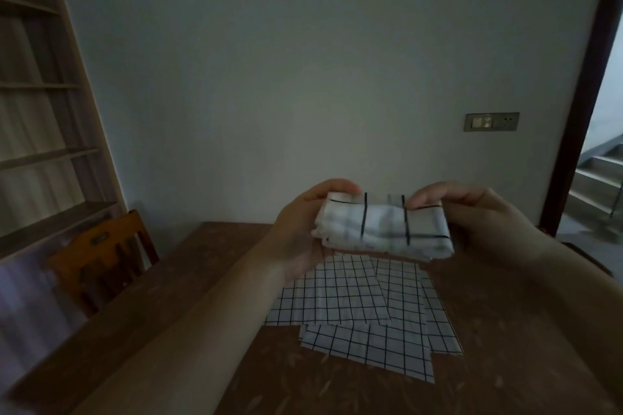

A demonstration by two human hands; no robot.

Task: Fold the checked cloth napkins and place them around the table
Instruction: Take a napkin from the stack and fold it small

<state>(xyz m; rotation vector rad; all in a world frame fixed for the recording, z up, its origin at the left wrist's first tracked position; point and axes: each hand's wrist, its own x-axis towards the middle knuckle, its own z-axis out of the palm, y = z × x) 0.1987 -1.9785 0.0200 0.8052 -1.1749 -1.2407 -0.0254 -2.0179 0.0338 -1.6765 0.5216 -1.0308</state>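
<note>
text: nothing I can read anywhere | napkin in my hands [382,227]: grid lines only, no label | napkins on counter [357,310]: grid lines only | wall switch plate, far right [491,122]: too small and dim to read

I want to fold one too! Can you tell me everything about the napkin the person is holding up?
The folded napkin is white cloth with thin dark check lines. It is folded into a thick, small bundle with layered edges showing along its left and bottom sides. It is held in the air above the table, lying roughly level. The left hand grips its left end and the right hand pinches its right end. It does not touch the flat napkins below.
</note>
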